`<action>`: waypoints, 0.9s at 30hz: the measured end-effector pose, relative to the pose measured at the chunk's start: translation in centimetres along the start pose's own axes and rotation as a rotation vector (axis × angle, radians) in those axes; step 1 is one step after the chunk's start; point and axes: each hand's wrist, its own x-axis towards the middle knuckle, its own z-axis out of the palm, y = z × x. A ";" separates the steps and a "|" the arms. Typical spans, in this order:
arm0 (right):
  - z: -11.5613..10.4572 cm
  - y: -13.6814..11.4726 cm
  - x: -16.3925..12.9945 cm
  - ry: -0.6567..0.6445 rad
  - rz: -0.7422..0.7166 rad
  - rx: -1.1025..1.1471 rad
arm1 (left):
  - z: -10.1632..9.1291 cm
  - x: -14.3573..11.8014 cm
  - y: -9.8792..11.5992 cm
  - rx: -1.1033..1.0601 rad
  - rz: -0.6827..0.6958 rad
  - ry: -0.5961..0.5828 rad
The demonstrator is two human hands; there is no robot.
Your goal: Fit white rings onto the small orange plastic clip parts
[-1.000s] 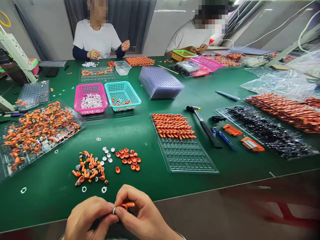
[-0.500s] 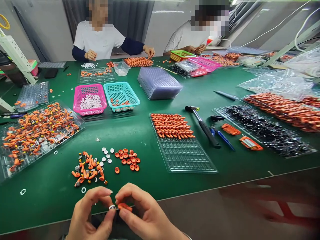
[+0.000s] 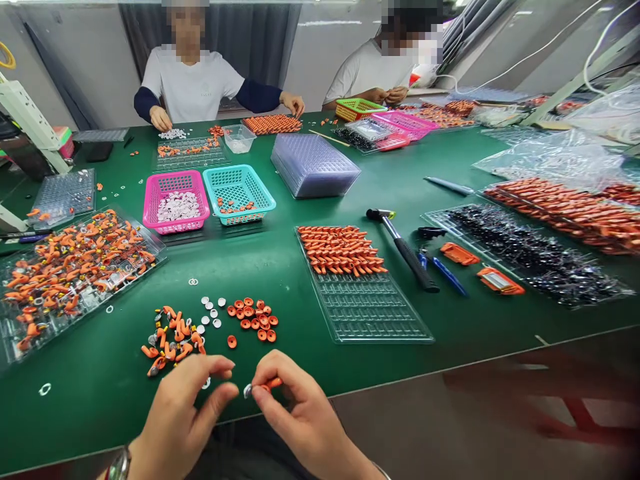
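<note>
My right hand [image 3: 280, 393] pinches an orange earbud shell [image 3: 273, 384] between thumb and fingers, above the table's front edge. At its left end shows a small silver-white round part [image 3: 247, 391]. To the left of it, my left hand [image 3: 200, 393] has thumb and forefinger apart, with nothing visible between them. Just beyond it lies a loose pile of orange earbud shells [image 3: 175, 331], with small wired parts among them. White discs [image 3: 205, 320] and orange cup-shaped caps [image 3: 249, 311] lie loose beside that pile.
A clear tray [image 3: 370, 310] part-filled with orange pieces lies ahead right, beside a hammer [image 3: 407, 253]. At left is a tray of earbud shells [image 3: 75, 267]. Pink [image 3: 175, 225] and turquoise baskets [image 3: 240, 212] stand beyond. Two people sit opposite; one person's hand [image 3: 161, 119] reaches white pieces.
My left hand has released the small white-rimmed round part and opened. A similar part now shows at the shell in my right hand, which has moved slightly right. The co-worker's hand has lowered to white pieces.
</note>
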 end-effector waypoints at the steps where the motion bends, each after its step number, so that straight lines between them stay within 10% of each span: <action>1: -0.2 0.2 0.1 0.026 0.005 0.015 | -0.1 0.9 -0.3 0.107 0.042 -0.016; 8: -0.3 0.8 0.1 0.029 0.164 0.149 | 1.4 5.1 -1.8 0.356 0.071 -0.172; 16: -0.3 0.2 0.2 0.023 0.125 0.067 | 0.8 2.5 0.1 0.182 -0.021 -0.180; 27: 0.8 -1.1 0.4 0.039 0.092 -0.013 | 0.5 -0.1 0.6 -0.257 -0.151 0.117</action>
